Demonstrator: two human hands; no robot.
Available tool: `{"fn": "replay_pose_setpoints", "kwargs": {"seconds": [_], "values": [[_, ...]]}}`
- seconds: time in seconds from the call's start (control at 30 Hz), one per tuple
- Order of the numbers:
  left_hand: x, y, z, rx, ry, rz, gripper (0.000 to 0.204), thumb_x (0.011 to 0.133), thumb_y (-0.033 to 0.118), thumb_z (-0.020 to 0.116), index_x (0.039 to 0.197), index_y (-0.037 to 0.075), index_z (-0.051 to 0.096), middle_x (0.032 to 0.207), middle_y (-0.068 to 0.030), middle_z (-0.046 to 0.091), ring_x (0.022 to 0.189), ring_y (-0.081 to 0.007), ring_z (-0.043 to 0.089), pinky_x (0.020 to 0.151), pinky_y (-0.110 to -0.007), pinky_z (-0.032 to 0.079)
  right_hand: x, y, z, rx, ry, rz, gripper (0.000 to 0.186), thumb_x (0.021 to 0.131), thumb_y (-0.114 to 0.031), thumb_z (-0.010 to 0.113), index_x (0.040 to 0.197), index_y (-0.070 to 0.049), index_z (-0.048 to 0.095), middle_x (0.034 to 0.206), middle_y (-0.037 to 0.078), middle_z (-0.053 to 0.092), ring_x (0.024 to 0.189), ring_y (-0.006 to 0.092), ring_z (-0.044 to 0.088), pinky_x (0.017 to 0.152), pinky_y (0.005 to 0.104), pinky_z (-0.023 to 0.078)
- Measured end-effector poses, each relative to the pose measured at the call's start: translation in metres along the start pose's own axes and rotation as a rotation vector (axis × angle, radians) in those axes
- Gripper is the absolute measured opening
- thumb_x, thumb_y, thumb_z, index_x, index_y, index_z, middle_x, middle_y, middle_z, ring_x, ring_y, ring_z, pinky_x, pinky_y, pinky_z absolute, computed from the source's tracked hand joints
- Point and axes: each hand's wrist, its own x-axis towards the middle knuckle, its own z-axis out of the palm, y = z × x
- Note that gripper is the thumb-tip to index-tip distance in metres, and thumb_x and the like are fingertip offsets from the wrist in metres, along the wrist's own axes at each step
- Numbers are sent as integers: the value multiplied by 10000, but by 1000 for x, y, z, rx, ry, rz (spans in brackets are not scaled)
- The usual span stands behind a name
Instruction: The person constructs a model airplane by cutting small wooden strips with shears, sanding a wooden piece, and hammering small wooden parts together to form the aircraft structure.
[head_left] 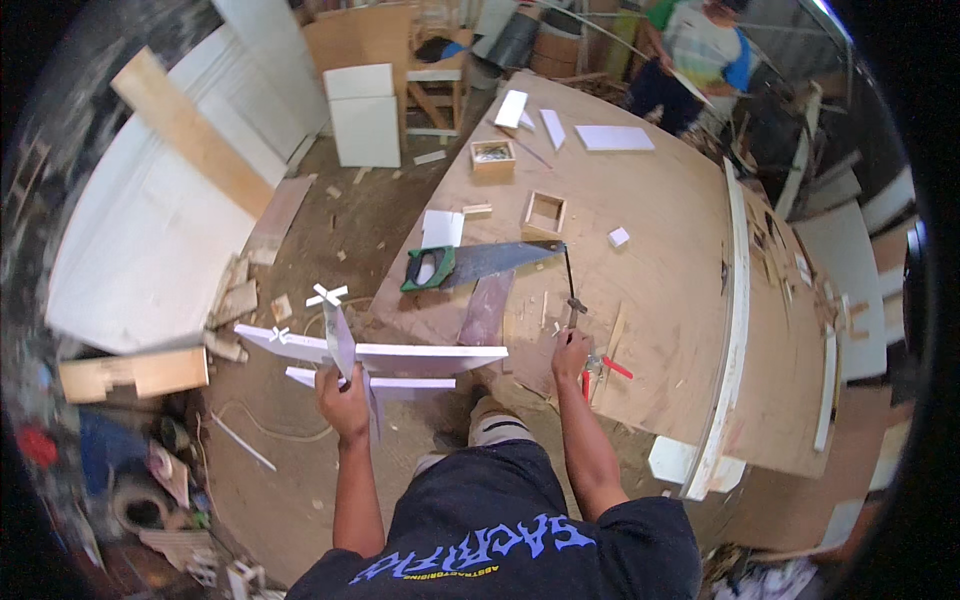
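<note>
My left hand (343, 405) is closed around an upright narrow board of a white wooden frame (430, 357). The frame is held off the table's left side, with two long white strips crossing the upright and small white crosspieces at its far end. My right hand (571, 352), over the table's near edge, is closed on a slim dark tool (575, 308) with a short crosspiece. A thin black rod runs from there toward the tip of a green-handled handsaw (500, 262); I cannot tell whether it belongs to the tool. Beside my right hand lie red-handled pliers (612, 367).
The brown worktable (640, 280) carries an open wooden box (545, 213), a box of small hardware (493, 156), a white block (618, 237) and white board pieces (614, 138). A long white strip (728, 330) crosses its right side. Another person (695, 60) stands beyond. Wood scraps litter the floor.
</note>
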Motion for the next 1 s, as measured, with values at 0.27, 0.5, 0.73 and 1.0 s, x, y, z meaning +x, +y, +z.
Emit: {"fn": "replay_pose_setpoints", "kwargs": {"seconds": [0.27,0.5,0.73,1.0], "values": [[70,-2,30,-116,-123,216,242,850,81,827,1029,-30,710,911,-118,627,808,-273,657,706,-420,536,-60,-93,6,292,105,-141,194,1015,-169,619,898,-14,625,970,130,589,941,269,589,841,385,476],[125,-3,32,-333,-159,435,243,858,96,831,1043,-27,732,929,-121,637,828,-296,655,726,-420,535,-123,-183,-16,518,124,-14,146,1000,-101,523,927,-8,608,1002,124,556,929,236,569,831,353,464],[174,-101,-21,-281,-85,450,307,851,125,848,1117,4,756,900,-108,635,783,-284,653,692,-412,535,-206,-278,7,358,141,-220,177,1021,-121,518,961,25,597,1018,140,578,846,215,550,731,341,460],[230,-277,-134,-65,154,129,218,826,108,834,1002,11,751,900,-99,671,804,-242,651,736,-391,540,-280,-390,168,482,-321,-208,259,1066,-216,572,904,-19,619,883,34,530,655,95,485,585,272,417]]}}
